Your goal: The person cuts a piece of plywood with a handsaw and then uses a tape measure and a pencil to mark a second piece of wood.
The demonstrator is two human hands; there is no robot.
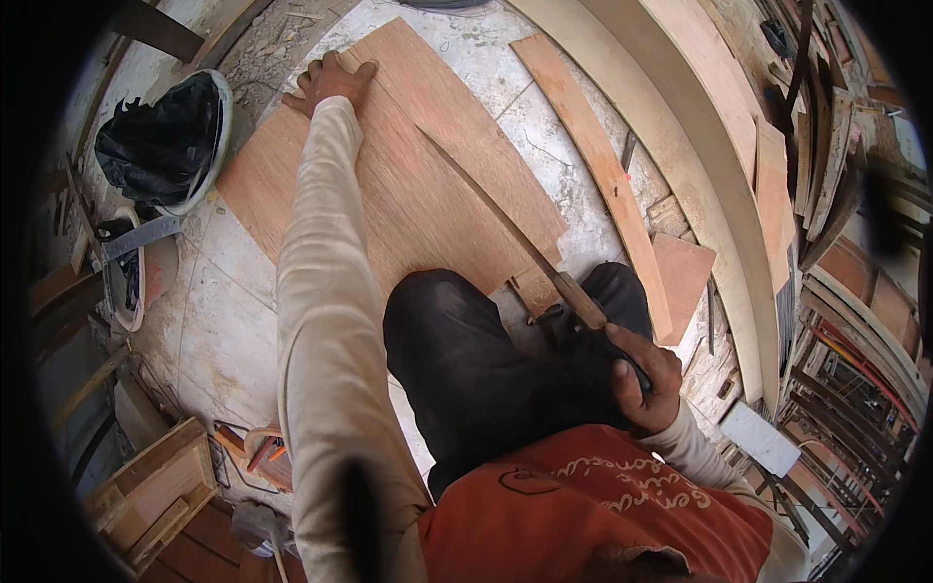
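A sheet of reddish-brown plywood [418, 185] lies on the floor in front of my knees. My left hand [335, 82] presses down on its far left part, fingers spread and holding nothing. A long, dark, narrow slit [486, 199] runs through the sheet from near its far edge toward my right knee. My right hand [649, 381] is closed around the dark handle of what looks like a handsaw [583, 303]. Its blade, seen nearly edge-on, lines up with the slit; how deep it sits is hidden.
At the left stands a pale bucket [222, 136] lined with black plastic. A wooden tray [146, 486] is at lower left. To the right lie a long wooden strip [603, 165], a small plywood offcut [683, 282] and long curved-looking boards [724, 185]. Stacked timber [836, 165] lines the far right.
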